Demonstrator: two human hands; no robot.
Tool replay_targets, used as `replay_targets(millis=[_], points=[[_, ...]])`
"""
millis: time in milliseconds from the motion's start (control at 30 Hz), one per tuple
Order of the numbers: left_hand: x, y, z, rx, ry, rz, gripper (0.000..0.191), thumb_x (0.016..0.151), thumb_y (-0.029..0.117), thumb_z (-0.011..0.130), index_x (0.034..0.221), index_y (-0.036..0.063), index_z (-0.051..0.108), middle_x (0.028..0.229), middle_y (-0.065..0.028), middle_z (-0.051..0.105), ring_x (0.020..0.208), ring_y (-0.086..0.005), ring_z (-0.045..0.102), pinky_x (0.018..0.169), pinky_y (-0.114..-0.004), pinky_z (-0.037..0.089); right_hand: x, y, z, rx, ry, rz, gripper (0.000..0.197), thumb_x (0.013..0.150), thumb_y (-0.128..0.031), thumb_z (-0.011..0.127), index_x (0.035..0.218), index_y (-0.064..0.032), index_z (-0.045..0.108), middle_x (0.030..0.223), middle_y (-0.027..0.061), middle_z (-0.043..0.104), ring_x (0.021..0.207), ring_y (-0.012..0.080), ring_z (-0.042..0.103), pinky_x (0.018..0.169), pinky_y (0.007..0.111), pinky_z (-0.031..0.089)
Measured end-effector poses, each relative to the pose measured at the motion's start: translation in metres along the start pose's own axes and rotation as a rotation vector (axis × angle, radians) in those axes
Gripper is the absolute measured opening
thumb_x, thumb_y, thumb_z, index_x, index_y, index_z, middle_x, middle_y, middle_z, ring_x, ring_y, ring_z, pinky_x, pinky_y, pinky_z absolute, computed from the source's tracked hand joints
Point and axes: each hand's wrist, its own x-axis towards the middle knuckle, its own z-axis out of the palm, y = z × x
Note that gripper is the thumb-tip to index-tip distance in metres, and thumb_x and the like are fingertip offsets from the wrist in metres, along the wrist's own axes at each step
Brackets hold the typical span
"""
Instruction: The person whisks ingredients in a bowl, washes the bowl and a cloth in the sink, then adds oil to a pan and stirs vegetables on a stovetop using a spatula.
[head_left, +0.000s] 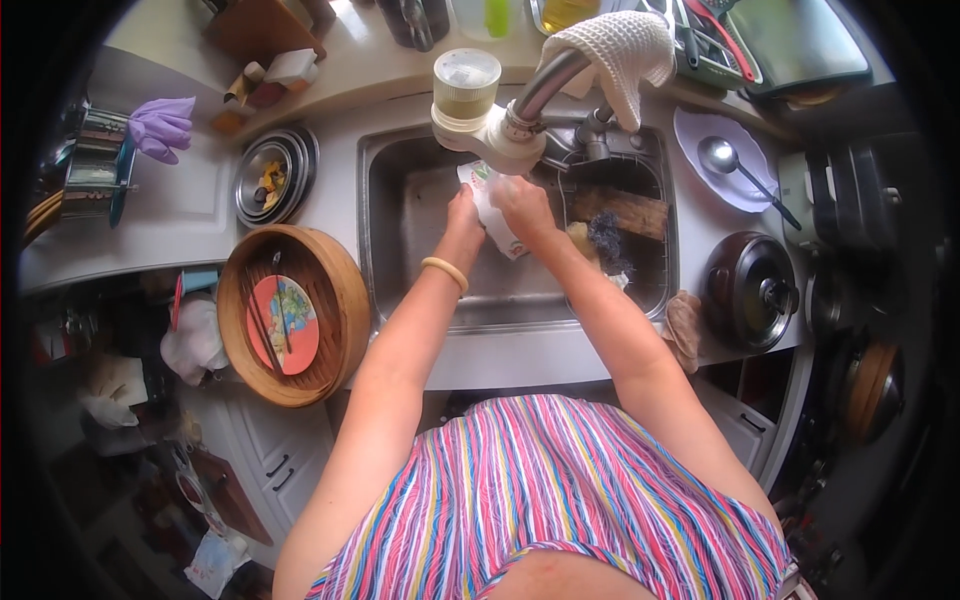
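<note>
Over a stainless steel sink (427, 300), my left hand (466, 217) grips the left edge of a white printed item (495, 217); whether it is a dish or a packet I cannot tell. My right hand (521, 206) is closed at its upper right side, beneath the faucet's white water filter (487, 135). Something pale and blurred shows at the right fingers. In the right part of the sink, a wire rack holds a wooden block (622, 210), a dark mesh scrubber (609, 240) and a yellowish sponge-like piece (581, 240).
Left of the sink stand a bamboo steamer (352, 300) with a red plate and chopsticks, and stacked metal plates (311, 169) with food scraps. To the right are a white dish (694, 142) with a ladle, a brown cloth (682, 330) and a lidded pot (739, 292). A white cloth (622, 45) drapes the faucet.
</note>
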Motion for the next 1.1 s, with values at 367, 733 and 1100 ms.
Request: replay_targets(millis=[367,733,1100], points=[[-0.012,0.022,-0.023,0.099,0.079,-0.002,0.043,0.095,0.033,0.032,0.113,-0.0028,0.048,0.104,-0.0134,0.058,0.091,-0.0249,0.059,0.078,-0.038,0.048,-0.097,0.008,-0.112,-0.230,-0.244,0.425,0.034,0.077,-0.037,0.059,0.086,-0.0058,0.050,0.080,0.0206,0.061,0.074,0.0380,0.059,0.064,0.045,0.046],[-0.041,0.036,-0.041,0.935,-0.206,0.413,0.029,0.089,0.030,0.049,0.090,0.0029,0.060,0.076,-0.0103,0.063,0.067,-0.0229,0.060,0.063,-0.034,0.047,-0.091,0.010,-0.120,0.437,-0.301,0.801,0.061,0.079,-0.054,0.054,0.102,0.0028,0.055,0.101,0.0163,0.060,0.080,0.0239,0.063,0.062,0.037,0.050],[-0.129,0.019,-0.054,1.956,-0.612,1.125,0.027,0.073,0.026,0.063,0.095,0.0098,0.060,0.094,-0.0056,0.058,0.090,-0.0202,0.054,0.085,-0.037,0.039,-0.095,0.017,0.005,1.146,-0.367,1.127,0.043,0.079,-0.014,0.043,0.118,0.0037,0.038,0.102,0.0203,0.054,0.074,0.0312,0.061,0.057,0.037,0.054]])
